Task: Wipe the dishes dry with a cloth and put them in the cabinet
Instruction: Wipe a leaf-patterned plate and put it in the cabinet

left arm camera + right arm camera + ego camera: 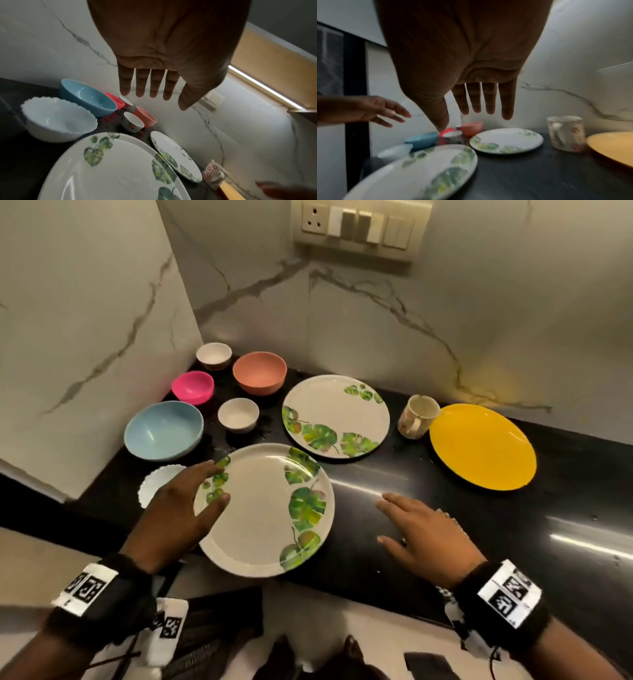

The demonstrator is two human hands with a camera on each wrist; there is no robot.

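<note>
A round, glossy white leaf-print plate (263, 508) lies near the front edge of the polished black tabletop (376, 474). The left hand (178, 508) is over its left rim and the right hand (424, 535) is beside it, each grip released with fingers straight. Behind stand a smooth blue bowl (163, 433), a matching plate (335, 416) and a flowered mug (418, 416).

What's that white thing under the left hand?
A white scalloped bowl on the counter, shown empty by the left wrist view. In the head view the left hand covers part of it.

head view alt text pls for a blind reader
The left hand hovers over a leaf-print plate on a black counter, the right hand open beside it. Behind sit bowls, a second leaf-print plate, a mug and a yellow plate.
</note>
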